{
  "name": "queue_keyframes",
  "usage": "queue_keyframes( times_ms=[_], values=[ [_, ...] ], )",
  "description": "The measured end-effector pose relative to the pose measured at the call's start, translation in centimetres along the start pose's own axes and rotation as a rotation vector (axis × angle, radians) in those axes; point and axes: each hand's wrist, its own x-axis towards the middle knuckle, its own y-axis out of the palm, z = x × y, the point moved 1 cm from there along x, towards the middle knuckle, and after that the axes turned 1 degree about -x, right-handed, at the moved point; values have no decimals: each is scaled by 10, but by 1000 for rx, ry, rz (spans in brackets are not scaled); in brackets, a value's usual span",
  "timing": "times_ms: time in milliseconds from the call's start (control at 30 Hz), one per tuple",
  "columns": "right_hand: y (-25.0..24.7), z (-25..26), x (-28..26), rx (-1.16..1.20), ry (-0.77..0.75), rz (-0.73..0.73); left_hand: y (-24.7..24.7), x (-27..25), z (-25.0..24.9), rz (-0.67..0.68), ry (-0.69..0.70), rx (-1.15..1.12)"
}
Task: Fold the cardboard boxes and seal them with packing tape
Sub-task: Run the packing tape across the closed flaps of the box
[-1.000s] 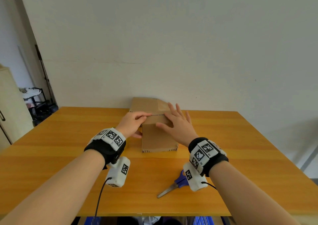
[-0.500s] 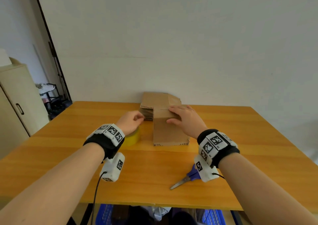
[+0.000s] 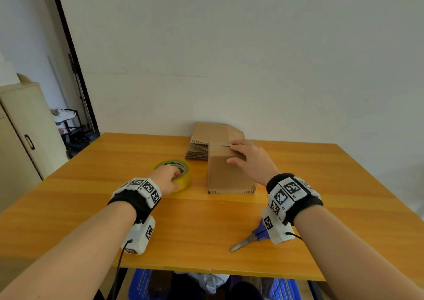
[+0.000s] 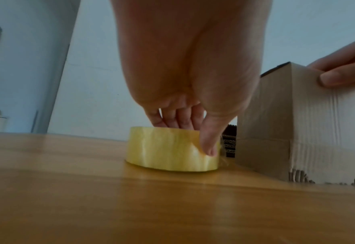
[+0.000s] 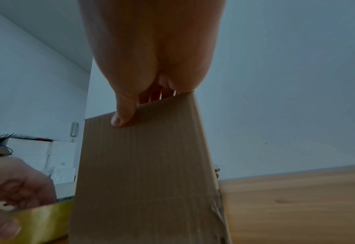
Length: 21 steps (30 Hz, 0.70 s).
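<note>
A folded cardboard box [image 3: 226, 173] stands upright on the wooden table [image 3: 206, 226], its top flaps closed. My right hand [image 3: 246, 156] lies over its top, fingers flat on the flaps and thumb against the near face [image 5: 143, 173]. Left of the box lies a yellow roll of packing tape [image 3: 181, 178] [image 4: 168, 148]. My left hand [image 3: 167, 180] grips the roll, fingers down in its core and thumb [image 4: 208, 145] on the outer wall. In the right wrist view the roll [image 5: 44, 219] shows at the lower left.
A stack of flat cardboard blanks [image 3: 204, 143] lies behind the box by the wall. Blue-handled scissors [image 3: 249, 239] lie near the table's front edge under my right wrist. A beige cabinet [image 3: 20, 134] stands at the left. Blue crates [image 3: 283, 288] sit under the table.
My left hand left the box top and moved down and left onto the tape roll, now gripping it. My right hand stayed on the box, and my head turned left.
</note>
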Motion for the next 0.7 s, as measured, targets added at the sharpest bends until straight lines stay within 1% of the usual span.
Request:
queue_keyframes(
  times_ms=[133,300,567,700],
  values=[
    [-2,2,1,-7,-7,-1,-19,-4,-7,-81,28,-205],
    [-7,5,2,-4,-2,35,-55,-9,-23,-153,162,-289],
    [-11,7,1,42,40,85,-100,-17,-64,-260,325,-319],
    [-15,7,2,71,53,83,-107,-14,-86,-228,349,-273]
  ],
)
